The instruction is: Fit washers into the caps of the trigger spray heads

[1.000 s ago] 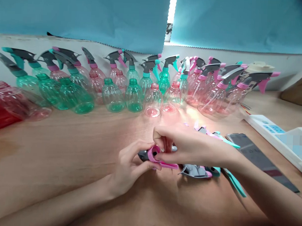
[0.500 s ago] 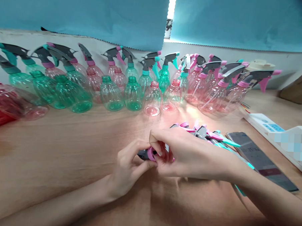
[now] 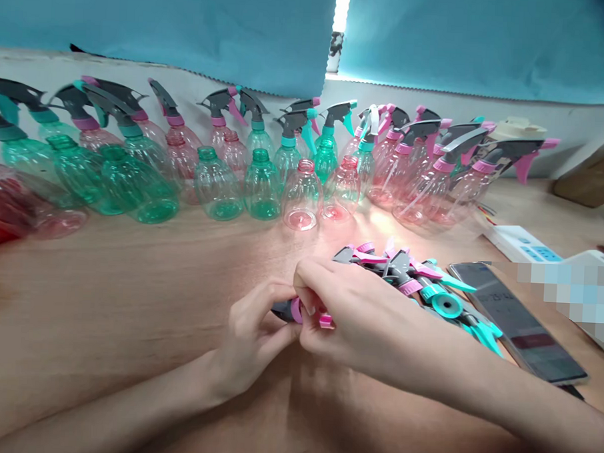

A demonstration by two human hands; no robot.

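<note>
In front of me, my left hand pinches a grey spray trigger head with a pink collar between thumb and fingers. My right hand is closed against that collar from the right, with fingertips bent into a pinch at its opening. What those fingertips hold, if anything, is hidden. A bit of bright pink plastic shows under the right fingers. Just beyond my right hand lies a heap of loose grey, pink and teal trigger heads. One teal collar faces up with its round opening visible.
Clear green bottles and pink bottles stand along the back, several fitted with trigger heads. A phone lies right of the heap, near a white power strip. A red bag-like bundle sits at far left.
My right wrist has dropped lower, uncovering more of the trigger-head heap. Both hands stay together at the pink collar. The view has shifted slightly.
</note>
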